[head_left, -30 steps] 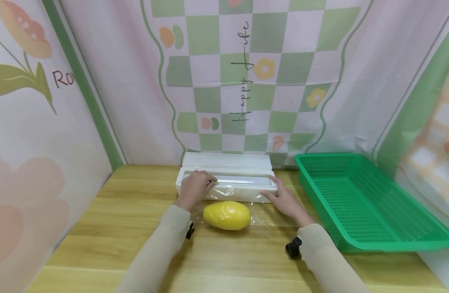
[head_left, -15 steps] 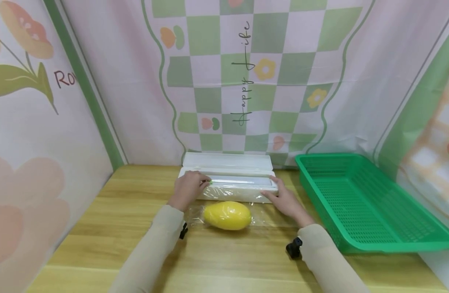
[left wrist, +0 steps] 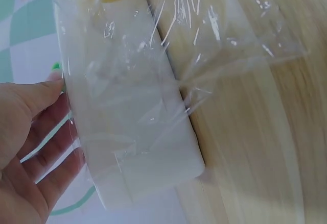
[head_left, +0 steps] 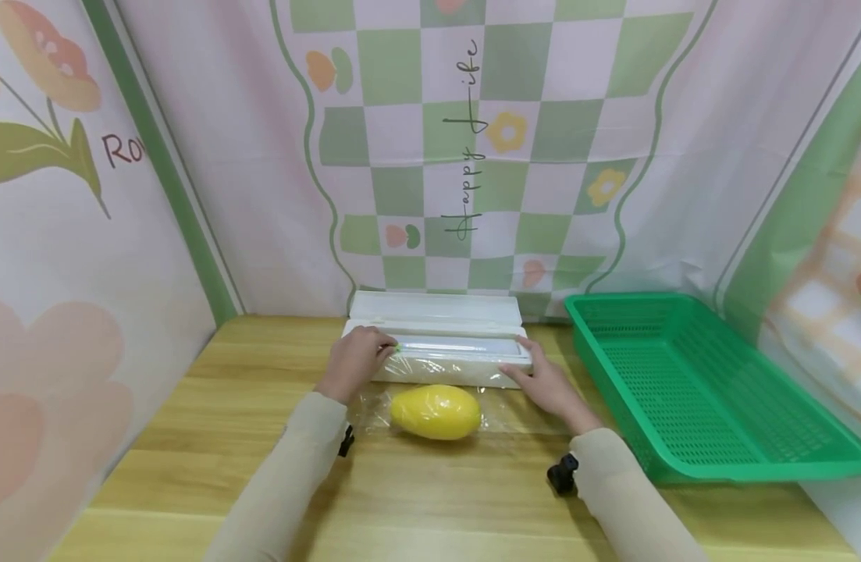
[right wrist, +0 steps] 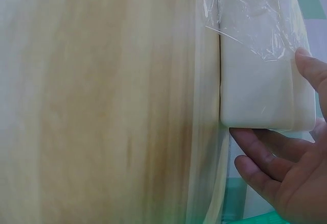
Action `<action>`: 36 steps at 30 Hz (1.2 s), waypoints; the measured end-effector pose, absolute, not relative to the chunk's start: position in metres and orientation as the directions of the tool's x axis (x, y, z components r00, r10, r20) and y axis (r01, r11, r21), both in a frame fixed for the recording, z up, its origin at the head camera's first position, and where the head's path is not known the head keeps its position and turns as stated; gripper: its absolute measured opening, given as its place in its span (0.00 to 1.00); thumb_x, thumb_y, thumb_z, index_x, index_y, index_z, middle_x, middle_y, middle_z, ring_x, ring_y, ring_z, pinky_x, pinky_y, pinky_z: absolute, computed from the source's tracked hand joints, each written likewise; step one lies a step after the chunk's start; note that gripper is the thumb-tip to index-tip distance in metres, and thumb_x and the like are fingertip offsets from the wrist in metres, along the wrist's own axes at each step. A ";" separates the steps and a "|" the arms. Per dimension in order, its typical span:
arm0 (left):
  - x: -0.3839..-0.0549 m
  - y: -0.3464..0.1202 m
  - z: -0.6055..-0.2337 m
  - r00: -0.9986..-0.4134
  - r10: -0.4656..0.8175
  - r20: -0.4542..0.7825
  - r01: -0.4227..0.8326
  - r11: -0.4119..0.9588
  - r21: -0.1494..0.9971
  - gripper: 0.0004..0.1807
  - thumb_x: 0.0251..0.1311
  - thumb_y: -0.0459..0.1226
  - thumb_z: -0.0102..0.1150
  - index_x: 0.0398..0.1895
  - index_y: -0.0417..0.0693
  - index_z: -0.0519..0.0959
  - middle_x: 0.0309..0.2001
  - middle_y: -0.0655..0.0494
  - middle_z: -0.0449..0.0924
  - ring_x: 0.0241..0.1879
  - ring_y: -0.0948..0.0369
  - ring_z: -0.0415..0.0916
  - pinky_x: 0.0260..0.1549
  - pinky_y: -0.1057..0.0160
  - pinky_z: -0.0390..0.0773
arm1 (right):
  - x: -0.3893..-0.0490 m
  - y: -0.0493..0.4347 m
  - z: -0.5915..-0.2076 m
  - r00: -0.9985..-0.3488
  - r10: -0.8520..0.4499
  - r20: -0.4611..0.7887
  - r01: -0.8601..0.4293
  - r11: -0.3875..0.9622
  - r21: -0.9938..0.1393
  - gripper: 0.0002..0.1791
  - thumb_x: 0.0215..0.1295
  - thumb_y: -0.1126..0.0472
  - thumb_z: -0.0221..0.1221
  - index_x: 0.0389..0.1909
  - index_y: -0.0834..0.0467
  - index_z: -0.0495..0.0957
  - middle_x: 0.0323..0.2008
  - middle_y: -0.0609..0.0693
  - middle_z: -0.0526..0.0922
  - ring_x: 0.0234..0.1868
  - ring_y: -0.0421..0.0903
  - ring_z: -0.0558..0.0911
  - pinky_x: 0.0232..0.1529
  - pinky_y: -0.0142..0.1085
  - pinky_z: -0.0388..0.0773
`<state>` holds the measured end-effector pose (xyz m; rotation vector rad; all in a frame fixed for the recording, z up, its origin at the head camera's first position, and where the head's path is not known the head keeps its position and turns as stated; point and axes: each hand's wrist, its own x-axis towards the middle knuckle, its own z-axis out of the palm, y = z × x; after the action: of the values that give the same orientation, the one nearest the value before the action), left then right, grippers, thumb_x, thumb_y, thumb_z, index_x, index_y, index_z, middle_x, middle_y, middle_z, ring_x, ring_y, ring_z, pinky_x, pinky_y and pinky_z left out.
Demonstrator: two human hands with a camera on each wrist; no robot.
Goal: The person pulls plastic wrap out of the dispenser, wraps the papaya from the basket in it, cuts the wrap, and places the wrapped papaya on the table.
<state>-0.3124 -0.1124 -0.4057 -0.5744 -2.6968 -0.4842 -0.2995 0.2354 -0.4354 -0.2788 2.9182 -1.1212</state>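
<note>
Left fingers (left wrist: 45, 94) probably on green tab (left wrist: 56, 66)

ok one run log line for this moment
left hand: pinches green piece; right hand: grips white box; lid: open; clear film: over box front; yellow fruit: before box

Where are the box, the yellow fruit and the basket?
Box (right wrist: 263, 86): right wrist view, on its front wall, beyond the film.
Yellow fruit (head_left: 435, 412): head view, middle of its body.
Basket (head_left: 767, 472): head view, on its near rim.
</note>
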 end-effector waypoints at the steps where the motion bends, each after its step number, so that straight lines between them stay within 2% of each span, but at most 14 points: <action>1: -0.312 -0.113 -0.405 -0.860 0.323 0.394 0.442 0.858 0.261 0.06 0.63 0.39 0.68 0.41 0.52 0.89 0.43 0.55 0.87 0.46 0.54 0.81 0.46 0.53 0.82 | -0.300 0.235 -0.435 -0.984 -0.166 0.060 -0.164 0.729 -0.665 0.48 0.71 0.33 0.51 0.80 0.55 0.44 0.73 0.73 0.54 0.69 0.73 0.60 0.66 0.66 0.57; 7: -0.313 -0.119 -0.405 -0.864 0.321 0.387 0.446 0.845 0.296 0.06 0.63 0.36 0.67 0.41 0.47 0.88 0.42 0.51 0.86 0.45 0.54 0.82 0.48 0.54 0.82 | -0.300 0.236 -0.434 -0.984 -0.164 0.064 -0.165 0.735 -0.657 0.48 0.71 0.33 0.50 0.80 0.55 0.44 0.73 0.74 0.54 0.69 0.74 0.60 0.66 0.67 0.58; 12: -0.313 -0.120 -0.406 -0.870 0.315 0.378 0.439 0.845 0.305 0.07 0.63 0.37 0.67 0.42 0.48 0.88 0.43 0.52 0.86 0.46 0.54 0.82 0.48 0.55 0.82 | -0.301 0.237 -0.435 -0.984 -0.168 0.065 -0.169 0.733 -0.659 0.48 0.71 0.32 0.50 0.79 0.56 0.45 0.73 0.73 0.53 0.69 0.73 0.59 0.67 0.67 0.57; 19: -0.307 -0.120 -0.403 -0.897 0.263 0.355 0.365 0.894 0.259 0.07 0.64 0.43 0.67 0.43 0.58 0.89 0.45 0.57 0.86 0.45 0.54 0.82 0.29 0.56 0.83 | -0.301 0.237 -0.437 -0.984 -0.165 0.060 -0.162 0.727 -0.667 0.48 0.71 0.33 0.51 0.80 0.55 0.44 0.74 0.72 0.53 0.69 0.73 0.59 0.66 0.67 0.57; 21: -0.306 -0.121 -0.403 -0.896 0.262 0.359 0.363 0.897 0.251 0.07 0.64 0.44 0.67 0.43 0.58 0.89 0.45 0.58 0.86 0.44 0.54 0.81 0.27 0.57 0.82 | -0.301 0.237 -0.437 -0.985 -0.165 0.057 -0.160 0.724 -0.671 0.48 0.71 0.33 0.51 0.80 0.55 0.44 0.74 0.72 0.53 0.70 0.73 0.59 0.66 0.67 0.57; 36: -0.307 -0.128 -0.406 -0.882 0.284 0.375 0.393 0.884 0.255 0.07 0.65 0.42 0.66 0.43 0.57 0.89 0.45 0.57 0.86 0.44 0.53 0.81 0.33 0.52 0.84 | -0.299 0.236 -0.437 -0.985 -0.165 0.054 -0.159 0.724 -0.671 0.49 0.71 0.31 0.50 0.80 0.54 0.43 0.74 0.71 0.52 0.70 0.72 0.59 0.66 0.67 0.57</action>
<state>-0.3068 -0.1284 -0.4061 -0.5037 -2.7231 -0.4670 -0.2994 0.2359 -0.4371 -0.2732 2.9083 -1.1310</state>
